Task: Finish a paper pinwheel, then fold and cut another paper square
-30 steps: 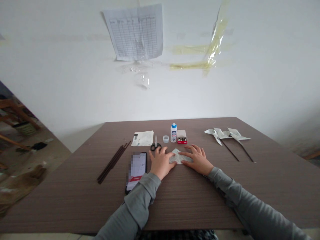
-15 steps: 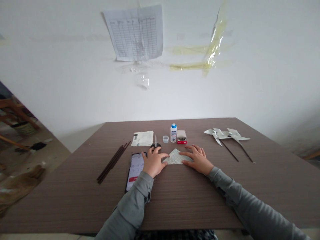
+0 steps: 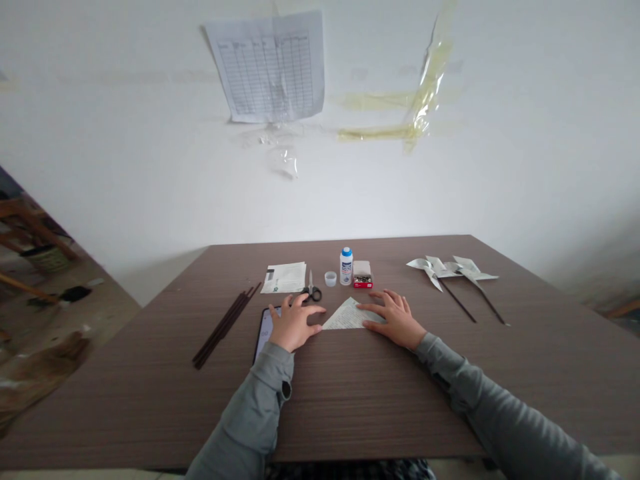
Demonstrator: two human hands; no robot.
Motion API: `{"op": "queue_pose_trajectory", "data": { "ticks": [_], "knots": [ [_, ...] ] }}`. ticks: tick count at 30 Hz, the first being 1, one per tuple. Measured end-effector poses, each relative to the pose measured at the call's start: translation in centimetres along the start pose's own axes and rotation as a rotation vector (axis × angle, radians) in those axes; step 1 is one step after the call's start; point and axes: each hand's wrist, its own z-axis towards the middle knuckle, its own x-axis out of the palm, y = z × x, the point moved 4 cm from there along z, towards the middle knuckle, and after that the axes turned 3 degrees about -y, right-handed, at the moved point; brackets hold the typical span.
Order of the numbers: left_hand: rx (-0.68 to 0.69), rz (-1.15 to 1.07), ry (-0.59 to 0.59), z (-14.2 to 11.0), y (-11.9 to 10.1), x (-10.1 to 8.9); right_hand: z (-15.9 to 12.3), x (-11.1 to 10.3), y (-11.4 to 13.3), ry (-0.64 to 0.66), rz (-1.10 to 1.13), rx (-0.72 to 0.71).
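A printed sheet of paper folded into a triangle [image 3: 345, 317] lies flat on the brown table, its peak pointing away from me. My right hand [image 3: 395, 319] rests on the triangle's right side with fingers spread. Just off the triangle's left corner is my left hand [image 3: 295, 323], fingers apart and holding nothing. Beneath that hand and wrist, a phone [image 3: 263, 332] is partly covered. Scissors [image 3: 313, 292] with dark handles lie just beyond my left fingertips.
Behind the triangle stand a white bottle with a blue cap [image 3: 346, 268], a small clear cup [image 3: 331, 279] and a red box [image 3: 363, 279]. White papers [image 3: 284, 277] and dark sticks [image 3: 225, 328] lie left. Paper pinwheels [image 3: 467, 268] on sticks lie right.
My left hand has slid left, off the triangle's left corner and further over the phone. More of the triangle and scissors shows. My right hand has stayed in place.
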Motion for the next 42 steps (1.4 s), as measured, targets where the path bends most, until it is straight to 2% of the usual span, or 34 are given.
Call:
{"op": "queue_pose_trajectory", "data": {
  "ticks": [9,16,21,30,42],
  "knots": [
    [0.027,0.005,-0.053,0.3,-0.3,-0.1,0.1,0.1,-0.1,0.011,-0.023,0.005],
    [0.171,-0.042,-0.015,0.1,-2.9,1.2,0.1,-0.1,0.2,-0.003,-0.034,-0.020],
    [0.200,-0.046,-0.060,0.5,-4.5,2.3,0.0,0.0,0.7,-0.005,-0.046,-0.028],
    [0.149,-0.058,-0.088,-0.1,-5.6,2.5,-0.6,0.0,2.5,-0.102,-0.038,-0.006],
    [0.108,-0.058,-0.067,0.3,-5.3,2.4,-0.1,0.0,2.5,-0.023,-0.042,0.139]
  ]
}}
